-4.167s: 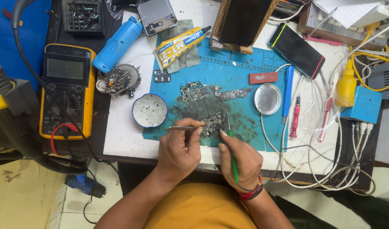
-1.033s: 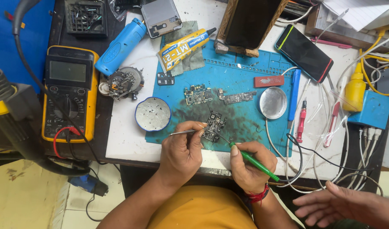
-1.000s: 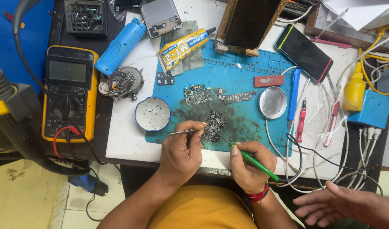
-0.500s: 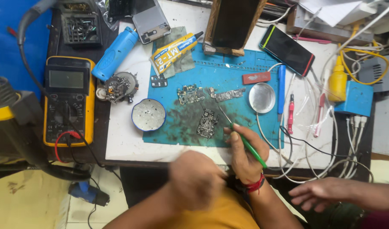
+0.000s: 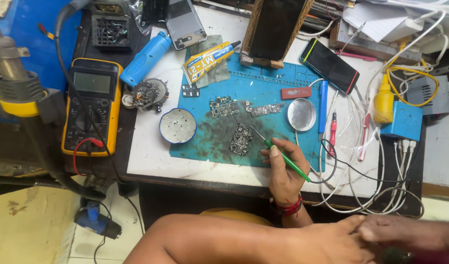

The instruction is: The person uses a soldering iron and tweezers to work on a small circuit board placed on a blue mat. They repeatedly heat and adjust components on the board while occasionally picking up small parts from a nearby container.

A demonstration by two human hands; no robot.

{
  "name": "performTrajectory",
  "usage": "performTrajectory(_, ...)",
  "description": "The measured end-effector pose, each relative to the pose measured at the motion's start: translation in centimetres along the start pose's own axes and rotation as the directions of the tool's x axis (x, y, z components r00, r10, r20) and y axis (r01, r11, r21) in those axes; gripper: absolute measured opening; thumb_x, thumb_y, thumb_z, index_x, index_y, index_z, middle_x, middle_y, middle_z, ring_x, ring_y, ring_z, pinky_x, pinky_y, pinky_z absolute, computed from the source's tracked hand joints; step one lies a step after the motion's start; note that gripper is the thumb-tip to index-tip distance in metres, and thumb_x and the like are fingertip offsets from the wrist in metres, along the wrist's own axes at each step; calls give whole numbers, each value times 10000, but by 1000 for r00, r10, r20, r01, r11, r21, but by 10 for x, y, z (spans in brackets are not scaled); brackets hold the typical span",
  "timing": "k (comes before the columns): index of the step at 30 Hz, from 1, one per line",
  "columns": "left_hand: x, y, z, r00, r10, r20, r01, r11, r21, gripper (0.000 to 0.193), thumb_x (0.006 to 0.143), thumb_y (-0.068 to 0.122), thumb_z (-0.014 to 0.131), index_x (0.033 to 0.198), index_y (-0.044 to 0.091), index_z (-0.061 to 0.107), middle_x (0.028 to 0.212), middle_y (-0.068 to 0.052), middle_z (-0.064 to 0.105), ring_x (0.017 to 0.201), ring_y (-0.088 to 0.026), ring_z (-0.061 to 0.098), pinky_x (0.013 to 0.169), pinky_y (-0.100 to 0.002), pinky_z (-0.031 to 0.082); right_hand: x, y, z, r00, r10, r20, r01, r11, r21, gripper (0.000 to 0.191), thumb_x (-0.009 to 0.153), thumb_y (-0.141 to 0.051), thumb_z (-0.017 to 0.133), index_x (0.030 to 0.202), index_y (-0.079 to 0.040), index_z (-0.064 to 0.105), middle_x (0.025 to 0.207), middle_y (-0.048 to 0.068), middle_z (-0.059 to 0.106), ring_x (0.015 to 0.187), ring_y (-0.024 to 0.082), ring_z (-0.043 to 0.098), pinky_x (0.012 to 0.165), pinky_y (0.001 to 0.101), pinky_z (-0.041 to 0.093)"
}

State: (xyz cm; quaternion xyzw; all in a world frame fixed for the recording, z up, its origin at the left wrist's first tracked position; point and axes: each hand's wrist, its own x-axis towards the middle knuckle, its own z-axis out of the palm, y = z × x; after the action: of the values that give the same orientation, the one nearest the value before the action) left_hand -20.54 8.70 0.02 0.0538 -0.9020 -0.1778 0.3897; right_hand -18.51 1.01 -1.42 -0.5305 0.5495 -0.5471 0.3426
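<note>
The person's right hand (image 5: 283,164) is gripping a slim green-handled soldering iron (image 5: 282,156), fingers clamped round the handle, and its thin metal tip is pointing at — and seemingly just touching — the upper right corner of a small dark rectangular circuit board (image 5: 241,139). That board is lying near the middle of the stained blue silicone work mat (image 5: 263,93), tilted slightly. The heel of the right hand is resting at the mat's lower right edge, a red thread band round its wrist.

The person's left hand (image 5: 332,239) is stretching across below the mat, off the white bench, meeting another person's hand (image 5: 405,234) at the frame's bottom right; whether it is clasping anything cannot be told.

Above the board on the mat, 2 more narrow circuit board pieces (image 5: 244,106) are lying side by side. At the mat's left edge a round blue-rimmed tin of solder residue (image 5: 178,125) is sitting, and at its right a shallow round metal dish (image 5: 301,114). Well left of the mat a yellow multimeter (image 5: 91,105) is lying face up.
</note>
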Motion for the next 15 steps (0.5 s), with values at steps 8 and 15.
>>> performTrajectory(8,1,4,11,988,-94,120,92,996,18,297,934,312,472,1114,128,619,1129,-81,612,1060,-272,676,954,-556,519,0,2,0,999,-30,23,31,998,-50,130,1013,-51,676,1111,29,648,888,88,724,774,108,702,696,236,553)
performTrajectory(15,2,8,44,972,-235,23,236,970,-60,360,955,233,465,1248,48,564,1201,-148,593,1077,-345,664,989,-590,528,2,-5,2,998,-8,61,8,1000,10,180,1037,-73,632,1189,22,652,947,111,753,804,105,707,703,239,572)
